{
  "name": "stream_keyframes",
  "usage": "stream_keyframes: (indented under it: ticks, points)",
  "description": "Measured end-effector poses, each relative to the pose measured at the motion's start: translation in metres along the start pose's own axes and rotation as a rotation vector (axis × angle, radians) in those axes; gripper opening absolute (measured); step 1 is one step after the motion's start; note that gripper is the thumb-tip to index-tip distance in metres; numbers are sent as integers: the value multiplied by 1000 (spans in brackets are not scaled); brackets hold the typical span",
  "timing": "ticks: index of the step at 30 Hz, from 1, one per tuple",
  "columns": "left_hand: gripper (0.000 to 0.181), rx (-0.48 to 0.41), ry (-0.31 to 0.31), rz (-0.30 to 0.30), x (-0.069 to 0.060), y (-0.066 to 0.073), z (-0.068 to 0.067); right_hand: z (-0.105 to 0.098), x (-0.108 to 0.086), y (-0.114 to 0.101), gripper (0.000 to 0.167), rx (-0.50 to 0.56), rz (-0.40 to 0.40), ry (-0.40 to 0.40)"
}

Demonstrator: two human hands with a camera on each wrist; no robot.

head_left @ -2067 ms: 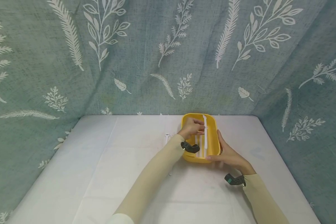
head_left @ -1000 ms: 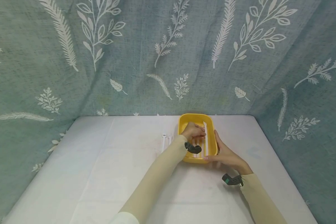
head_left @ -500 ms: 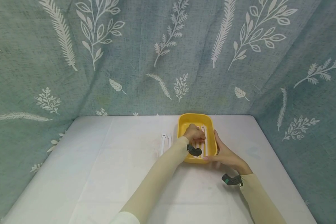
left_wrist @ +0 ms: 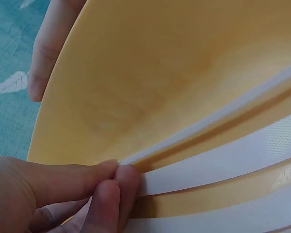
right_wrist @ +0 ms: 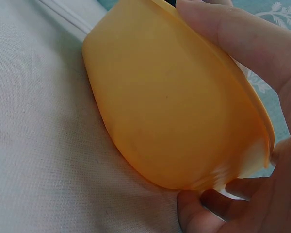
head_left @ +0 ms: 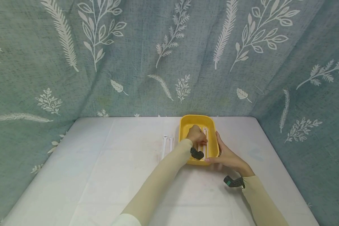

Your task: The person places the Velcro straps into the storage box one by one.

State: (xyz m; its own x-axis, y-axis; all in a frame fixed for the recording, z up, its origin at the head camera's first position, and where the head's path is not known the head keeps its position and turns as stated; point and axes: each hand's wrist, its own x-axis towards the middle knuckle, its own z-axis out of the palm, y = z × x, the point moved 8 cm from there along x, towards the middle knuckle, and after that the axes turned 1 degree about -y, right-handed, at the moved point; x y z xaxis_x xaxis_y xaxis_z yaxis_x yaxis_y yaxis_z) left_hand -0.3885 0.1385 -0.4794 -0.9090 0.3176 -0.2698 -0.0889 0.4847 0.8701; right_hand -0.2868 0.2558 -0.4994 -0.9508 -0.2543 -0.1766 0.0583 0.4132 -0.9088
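Note:
A yellow plastic box (head_left: 196, 162) stands on the white cloth, with several white cable ties lying lengthwise inside it. My left hand (head_left: 196, 135) reaches into the box. In the left wrist view its thumb and fingertips pinch the end of one cable tie (left_wrist: 208, 116), turned on edge close to the box wall. Flat beside it run other cable ties (left_wrist: 223, 162). My right hand (head_left: 228, 157) grips the box at its near right corner, the thumb over the rim and the fingers around the outside, as the right wrist view shows. The left hand and wrist hide part of the ties.
Left of the box, two more cable ties (head_left: 164, 146) lie side by side on the white cloth (head_left: 124, 175), partly behind the left forearm. A blue-green leaf-patterned curtain (head_left: 147, 56) hangs behind the table and along both sides.
The cable tie in my left hand, earlier raised and slanting above the rim, is now down inside the box. The left hand has sunk slightly nearer me; the right keeps its grip.

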Motion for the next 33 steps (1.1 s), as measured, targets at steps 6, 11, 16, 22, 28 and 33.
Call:
stream_keyframes:
  ticks: [6,11,16,22,28,33]
  points:
    - [4,83,-3,26,4,1,-1,0,1,0,136,1,-5,-2]
    - [9,114,12,13,7,2,-1,1,1,1,136,-2,3,-8]
    - [10,119,17,15,1,4,-1,1,2,2,136,-14,10,-4]
    - [8,118,11,81,-15,15,-8,0,1,3,136,-22,15,0]
    - [9,97,-2,150,-22,27,-18,-1,1,2,135,-27,8,3]
    - [17,63,-11,174,-27,33,-32,0,1,0,133,-12,-15,-4]
